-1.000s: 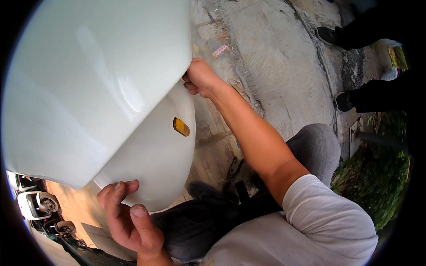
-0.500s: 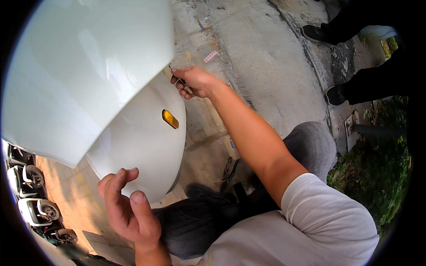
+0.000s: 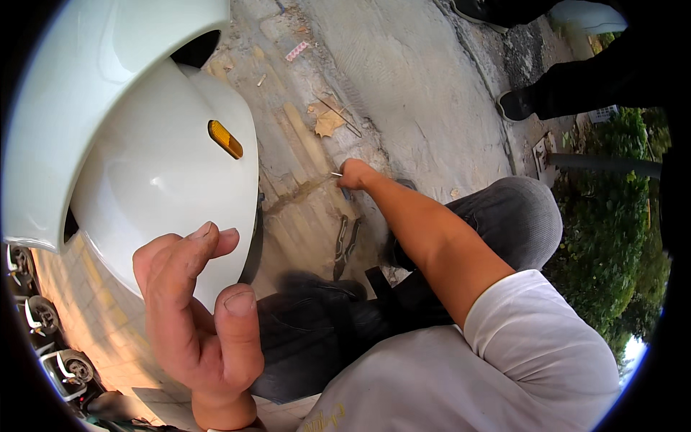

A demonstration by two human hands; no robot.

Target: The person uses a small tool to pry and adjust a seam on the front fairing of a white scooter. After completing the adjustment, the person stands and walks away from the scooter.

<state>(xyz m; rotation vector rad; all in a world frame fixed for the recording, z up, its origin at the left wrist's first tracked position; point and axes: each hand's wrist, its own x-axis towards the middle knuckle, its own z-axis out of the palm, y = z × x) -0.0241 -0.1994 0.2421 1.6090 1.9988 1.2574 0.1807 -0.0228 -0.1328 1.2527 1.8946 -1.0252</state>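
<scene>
My left hand (image 3: 198, 317) is raised before the white fender (image 3: 162, 176), fingers bent, with a gap between thumb and forefinger. Nothing shows in its grasp. An amber reflector (image 3: 225, 140) sits on the fender, under a pale body panel (image 3: 79, 93). Low over the ground, my right hand (image 3: 355, 175) is closed, and the bright end of a thin metal piece (image 3: 336, 173) sticks out of it. What kind of piece it is stays hidden. A small blue object (image 3: 345, 193) shows just below that hand. Nearer me lies a dark two-armed tool (image 3: 345, 248) resembling pliers.
A dry leaf (image 3: 328, 121) and a pink strip (image 3: 296, 50) lie on the rough concrete. Another person's shoe (image 3: 515, 105) stands at the right, near a pole (image 3: 608, 164) and bushes. Parked scooters (image 3: 68, 366) line the lower left.
My right hand has left the panel's edge and come down toward the ground on the right. The view has shifted, so the fender sits farther left. My left hand looks larger.
</scene>
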